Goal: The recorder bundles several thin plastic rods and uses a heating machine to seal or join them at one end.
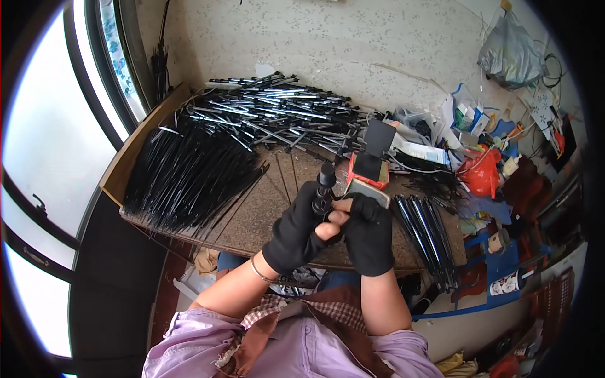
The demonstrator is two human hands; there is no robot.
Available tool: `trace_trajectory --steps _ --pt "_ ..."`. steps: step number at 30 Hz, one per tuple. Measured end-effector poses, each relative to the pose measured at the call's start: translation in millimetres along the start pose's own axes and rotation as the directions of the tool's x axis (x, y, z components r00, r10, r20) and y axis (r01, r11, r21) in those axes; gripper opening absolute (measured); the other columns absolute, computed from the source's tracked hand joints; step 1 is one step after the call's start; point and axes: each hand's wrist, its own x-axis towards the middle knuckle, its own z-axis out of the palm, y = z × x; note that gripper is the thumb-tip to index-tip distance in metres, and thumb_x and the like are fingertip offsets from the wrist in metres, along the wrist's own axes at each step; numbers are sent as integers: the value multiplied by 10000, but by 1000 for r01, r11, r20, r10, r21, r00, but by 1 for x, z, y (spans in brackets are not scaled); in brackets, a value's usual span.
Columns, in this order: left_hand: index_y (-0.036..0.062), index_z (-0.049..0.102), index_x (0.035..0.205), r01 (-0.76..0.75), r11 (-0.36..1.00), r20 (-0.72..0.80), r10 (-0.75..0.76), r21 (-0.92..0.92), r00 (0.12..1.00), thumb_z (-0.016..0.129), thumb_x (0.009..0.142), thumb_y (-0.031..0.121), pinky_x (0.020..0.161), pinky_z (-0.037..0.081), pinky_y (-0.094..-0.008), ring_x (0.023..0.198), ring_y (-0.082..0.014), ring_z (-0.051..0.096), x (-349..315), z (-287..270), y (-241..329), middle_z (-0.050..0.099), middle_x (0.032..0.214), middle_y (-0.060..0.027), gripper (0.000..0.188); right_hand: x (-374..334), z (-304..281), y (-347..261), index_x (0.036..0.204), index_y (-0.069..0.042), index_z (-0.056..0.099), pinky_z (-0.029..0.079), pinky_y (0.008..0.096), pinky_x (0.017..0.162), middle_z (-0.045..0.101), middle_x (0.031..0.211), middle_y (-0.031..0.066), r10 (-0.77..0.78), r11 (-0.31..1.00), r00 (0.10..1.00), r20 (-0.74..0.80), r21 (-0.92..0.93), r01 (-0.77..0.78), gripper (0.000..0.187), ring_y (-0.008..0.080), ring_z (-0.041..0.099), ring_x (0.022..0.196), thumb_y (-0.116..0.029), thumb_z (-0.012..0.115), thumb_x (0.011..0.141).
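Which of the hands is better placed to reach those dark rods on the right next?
Probably the right hand: it is nearer the dark rods, while the left hand is farther off, gripping a black knobbed piece.

It looks like a small workshop in a home: bulk metal rods point(271, 110) and thin black rods point(189, 170) crowd the worn surface point(249, 228), beside a small-patterned wall point(353, 31), a hanging grey plastic bag point(513, 57) and a patterned cup point(504, 284).
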Motion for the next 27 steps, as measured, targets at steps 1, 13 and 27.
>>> trace_trajectory --steps 1,13,27 --pt "-6 422 1157 -37 996 18 35 81 999 567 868 229 689 456 -293 752 -162 572 3 -1 1 578 873 -79 400 4 0 -2 803 -5 616 429 228 645 592 752 30 112 987 994 5 115 -112 62 95 547 701 8 636 746" --pt "-9 547 1052 -54 998 435 52 -6 899 638 781 48 691 462 -276 744 -159 587 22 -33 4 604 894 -104 292 2 1 -22 788 -28 589 434 247 596 591 769 39 26 984 997 71 -176 -13 158 105 542 658 -10 702 679" --pt "-2 559 1060 171 985 -79 -173 -35 982 660 771 105 616 452 -233 665 -110 552 21 -17 29 606 801 -45 325 -22 -16 -20 1102 -33 561 458 326 744 606 890 82 -340 690 896 286 -571 444 431 232 589 814 -120 694 701"
